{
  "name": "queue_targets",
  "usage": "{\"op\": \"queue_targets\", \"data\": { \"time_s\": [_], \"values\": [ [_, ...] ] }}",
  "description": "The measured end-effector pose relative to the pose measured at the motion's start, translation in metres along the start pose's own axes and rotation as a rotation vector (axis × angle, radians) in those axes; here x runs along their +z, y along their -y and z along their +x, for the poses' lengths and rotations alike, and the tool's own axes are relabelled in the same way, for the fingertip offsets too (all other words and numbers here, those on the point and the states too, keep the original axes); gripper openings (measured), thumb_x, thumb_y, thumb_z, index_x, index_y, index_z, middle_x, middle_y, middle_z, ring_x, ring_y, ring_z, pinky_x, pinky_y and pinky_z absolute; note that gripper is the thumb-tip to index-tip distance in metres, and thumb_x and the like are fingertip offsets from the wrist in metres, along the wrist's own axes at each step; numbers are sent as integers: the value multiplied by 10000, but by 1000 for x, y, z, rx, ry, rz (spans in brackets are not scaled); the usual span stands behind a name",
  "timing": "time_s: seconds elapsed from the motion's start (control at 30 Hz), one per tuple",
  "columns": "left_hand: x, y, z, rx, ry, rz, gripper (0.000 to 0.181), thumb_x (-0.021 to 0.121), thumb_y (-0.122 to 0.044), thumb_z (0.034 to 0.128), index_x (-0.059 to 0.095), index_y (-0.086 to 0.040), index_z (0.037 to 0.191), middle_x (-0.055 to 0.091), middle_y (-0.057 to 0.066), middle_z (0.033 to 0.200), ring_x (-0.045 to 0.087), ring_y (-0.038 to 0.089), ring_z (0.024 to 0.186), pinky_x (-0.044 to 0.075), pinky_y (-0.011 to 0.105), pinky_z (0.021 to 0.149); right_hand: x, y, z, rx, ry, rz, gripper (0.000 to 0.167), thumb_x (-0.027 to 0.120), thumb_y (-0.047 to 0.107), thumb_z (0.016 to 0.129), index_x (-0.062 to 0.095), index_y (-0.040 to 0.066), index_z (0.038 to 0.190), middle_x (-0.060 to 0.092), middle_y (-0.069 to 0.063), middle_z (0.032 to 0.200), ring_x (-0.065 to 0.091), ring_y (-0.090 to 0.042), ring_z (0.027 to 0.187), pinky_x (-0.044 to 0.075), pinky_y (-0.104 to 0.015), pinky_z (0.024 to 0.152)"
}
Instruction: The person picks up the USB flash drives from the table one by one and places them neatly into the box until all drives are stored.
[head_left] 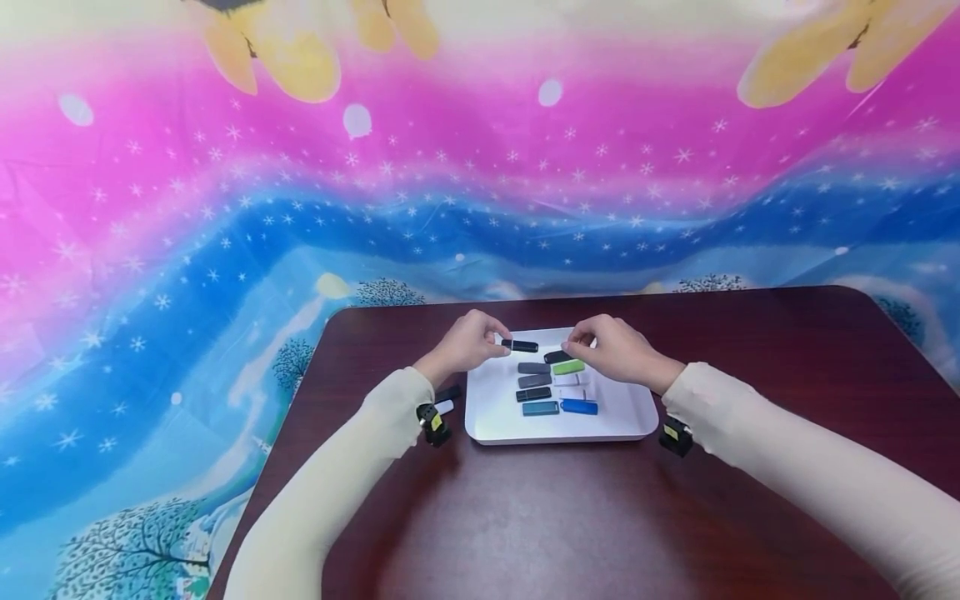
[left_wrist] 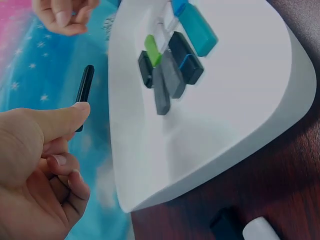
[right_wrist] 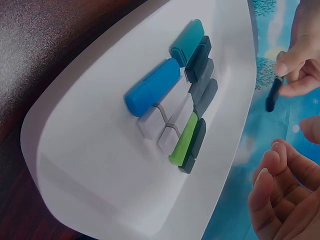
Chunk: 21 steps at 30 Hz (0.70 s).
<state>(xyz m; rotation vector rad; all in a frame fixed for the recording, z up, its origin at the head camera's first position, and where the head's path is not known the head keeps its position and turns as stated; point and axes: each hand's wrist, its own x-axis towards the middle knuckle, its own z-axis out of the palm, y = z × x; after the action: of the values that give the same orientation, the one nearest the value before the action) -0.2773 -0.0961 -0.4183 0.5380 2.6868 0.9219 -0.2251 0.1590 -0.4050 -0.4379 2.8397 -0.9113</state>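
Black is the stick (left_wrist: 86, 84) left fingers (left_wrist: 64, 165) pinch — right fingers (right_wrist: 264, 189) hang loose, plain in right-wrist view, unclear in head.

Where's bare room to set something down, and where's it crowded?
Bare: table on the near side of the tray; tray's right end, between blue stick and tray wall. Crowded: tray's middle, packed with sticks; table just left of tray, with a black stick and white stick.
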Motion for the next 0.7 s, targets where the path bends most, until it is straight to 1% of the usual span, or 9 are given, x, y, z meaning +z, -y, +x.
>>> {"op": "queue_targets", "data": {
  "time_s": [0.2,0.3,0.4,0.53,0.6,0.7],
  "values": [
    [12,-4,11,-26,-2,118,230,777,-194,899,777,-134,1120,600,-3,733,490,136,664,379,255,578,1,0,2,7,19,0,264,630,289,984,761,81,1079,747,-84,950,597,-163,785,458,-298,673],
    [17,-6,15,-48,1,166,236,768,-208,909,771,-152,1138,652,8,801,529,147,709,401,269,606,0,-1,2,5,20,-3,264,633,289,983,763,79,1076,746,-85,943,595,-161,776,457,-298,668],
    [23,-7,19,-62,-2,214,239,767,-219,909,769,-170,1143,703,8,906,574,149,788,446,296,669,0,-1,2,4,15,-8,262,636,289,982,764,79,1073,741,-60,922,595,-162,774,458,-299,667],
    [30,-6,23,-54,0,299,242,769,-235,906,771,-191,1145,742,-12,1076,634,139,914,519,343,799,-1,-1,2,4,16,-11,256,635,288,983,762,82,1070,739,-50,921,600,-159,781,462,-301,673],
    [33,-5,25,-57,1,334,246,774,-245,903,773,-198,1144,745,-23,1137,656,140,969,538,366,855,-1,-1,2,2,26,-9,259,632,287,984,761,79,1071,746,-70,938,605,-159,783,466,-303,679],
    [35,-5,27,-67,1,357,252,777,-256,901,772,-198,1146,740,-31,1186,673,151,1032,544,387,906,-1,-1,2,-1,36,-7,258,632,282,982,758,77,1073,752,-87,953,612,-154,784,472,-304,686]
  ]
}}
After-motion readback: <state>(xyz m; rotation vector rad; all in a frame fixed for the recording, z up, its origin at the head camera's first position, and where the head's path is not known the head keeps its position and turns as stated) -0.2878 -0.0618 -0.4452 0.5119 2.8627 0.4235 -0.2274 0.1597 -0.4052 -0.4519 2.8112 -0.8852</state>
